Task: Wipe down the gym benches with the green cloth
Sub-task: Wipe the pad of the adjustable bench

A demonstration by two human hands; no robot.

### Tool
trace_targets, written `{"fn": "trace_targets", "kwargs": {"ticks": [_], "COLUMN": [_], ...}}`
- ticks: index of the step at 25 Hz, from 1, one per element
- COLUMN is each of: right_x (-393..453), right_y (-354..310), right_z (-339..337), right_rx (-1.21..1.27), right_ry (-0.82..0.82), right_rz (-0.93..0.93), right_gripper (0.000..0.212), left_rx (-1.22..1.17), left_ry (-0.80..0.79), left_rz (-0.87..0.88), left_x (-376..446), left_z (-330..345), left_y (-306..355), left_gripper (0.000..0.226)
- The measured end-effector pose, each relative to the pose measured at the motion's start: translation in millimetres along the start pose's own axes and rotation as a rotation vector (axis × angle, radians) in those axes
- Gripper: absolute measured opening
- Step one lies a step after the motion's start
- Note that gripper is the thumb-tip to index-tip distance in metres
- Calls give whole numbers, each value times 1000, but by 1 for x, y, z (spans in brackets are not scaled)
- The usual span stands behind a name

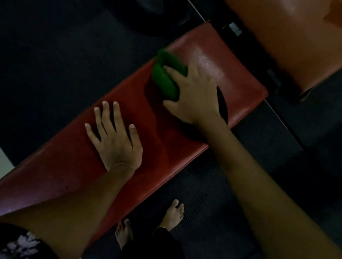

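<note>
The cloth (166, 74) is sitting bunched on the red bench (53, 169), the right hand (193, 92) gripping it, the left hand (113, 136) pressing flat beside, and that damp sheen ahead is likely risking a streaky, half-wiped pad.

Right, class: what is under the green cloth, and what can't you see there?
The green cloth lies on the red bench pad, held down by the right hand. The pad surface directly beneath the cloth is covered, so whether it is wet or dirty cannot be seen.
</note>
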State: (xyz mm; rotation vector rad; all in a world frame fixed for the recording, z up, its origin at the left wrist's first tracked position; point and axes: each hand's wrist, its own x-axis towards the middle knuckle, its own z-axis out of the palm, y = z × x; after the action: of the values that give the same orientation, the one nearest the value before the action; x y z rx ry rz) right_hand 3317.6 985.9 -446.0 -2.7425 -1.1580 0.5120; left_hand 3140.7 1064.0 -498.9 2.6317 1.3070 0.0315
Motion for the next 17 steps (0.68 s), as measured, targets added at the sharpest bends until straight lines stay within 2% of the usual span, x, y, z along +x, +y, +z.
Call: {"fn": "trace_targets", "kwargs": {"ticks": [2, 3, 6, 9, 11, 14, 17], "right_x": [-47, -64, -61, -4, 23, 12, -26], "right_y": [22, 38, 85, 86, 57, 2, 1], "right_z": [6, 6, -4, -17, -18, -3, 9], "right_rx": [40, 62, 92, 111, 76, 8, -69], "right_ry": [1, -2, 13, 88, 55, 17, 23], "right_rz": [-59, -31, 267, 505, 439, 196, -15], "right_gripper": [76, 78, 75, 68, 69, 73, 72], "left_rx": [-5, -5, -1, -3, -11, -9, -17], "left_ry": [-4, -4, 10, 12, 15, 8, 18], "left_rz": [2, 5, 8, 7, 7, 0, 2], "left_x": [0, 0, 2, 3, 1, 1, -1], "left_z": [0, 0, 0, 1, 2, 1, 0], "left_y": [3, 5, 6, 2, 3, 3, 4], "left_gripper": [63, 63, 63, 63, 62, 61, 60]}}
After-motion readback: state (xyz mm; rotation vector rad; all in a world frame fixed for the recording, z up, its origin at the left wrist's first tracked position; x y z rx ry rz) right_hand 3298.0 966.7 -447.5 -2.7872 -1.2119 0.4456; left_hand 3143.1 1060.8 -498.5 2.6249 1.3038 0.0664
